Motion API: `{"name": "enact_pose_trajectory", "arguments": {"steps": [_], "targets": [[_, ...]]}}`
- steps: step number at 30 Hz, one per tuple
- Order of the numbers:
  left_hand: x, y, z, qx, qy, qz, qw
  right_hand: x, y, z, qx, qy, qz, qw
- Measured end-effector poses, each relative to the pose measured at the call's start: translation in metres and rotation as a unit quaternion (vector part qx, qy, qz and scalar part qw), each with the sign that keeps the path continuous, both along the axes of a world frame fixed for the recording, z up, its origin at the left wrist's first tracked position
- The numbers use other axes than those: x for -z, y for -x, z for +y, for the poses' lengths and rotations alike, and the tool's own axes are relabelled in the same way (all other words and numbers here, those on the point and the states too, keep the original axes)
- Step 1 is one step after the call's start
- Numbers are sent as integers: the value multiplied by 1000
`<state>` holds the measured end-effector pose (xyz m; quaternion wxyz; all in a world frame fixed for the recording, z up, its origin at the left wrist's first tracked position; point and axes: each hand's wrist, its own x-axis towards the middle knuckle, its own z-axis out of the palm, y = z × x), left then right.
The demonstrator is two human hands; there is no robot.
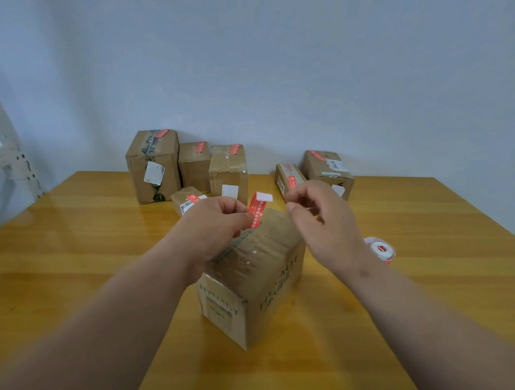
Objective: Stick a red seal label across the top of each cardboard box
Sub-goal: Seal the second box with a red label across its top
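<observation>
A taped cardboard box [255, 273] stands in the middle of the wooden table [72, 236], one corner toward me. My left hand [213, 227] hovers over its top and pinches the lower end of a red seal label [257, 208]. The label stands upright, its white upper end folded over. My right hand [314, 212] is just right of the label, fingers curled, apart from it and holding nothing that I can see. A roll of red seal labels [380, 249] lies on the table behind my right wrist.
Several cardboard boxes with red labels on top stand along the back of the table: a tall box [153, 168], two medium boxes [195, 167] [228, 172], a small box [187, 200], and two boxes [290, 177] [328, 168] at the right. A white shelf frame [0, 144] stands at the left.
</observation>
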<state>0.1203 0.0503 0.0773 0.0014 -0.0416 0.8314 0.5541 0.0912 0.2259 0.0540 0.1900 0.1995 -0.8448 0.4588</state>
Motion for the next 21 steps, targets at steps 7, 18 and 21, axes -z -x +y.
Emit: {"name": "enact_pose_trajectory", "arguments": {"steps": [7,18,21], "targets": [[-2,-1,2,21,30,-25,999,-6,-3,-3,-7,-50,-41,998],[-6,-5,-4,36,63,-51,996,-10,10,-6,-4,-71,-84,994],[-4,-4,-6,28,74,-53,995,-9,13,-6,-7,-95,-125,988]]}}
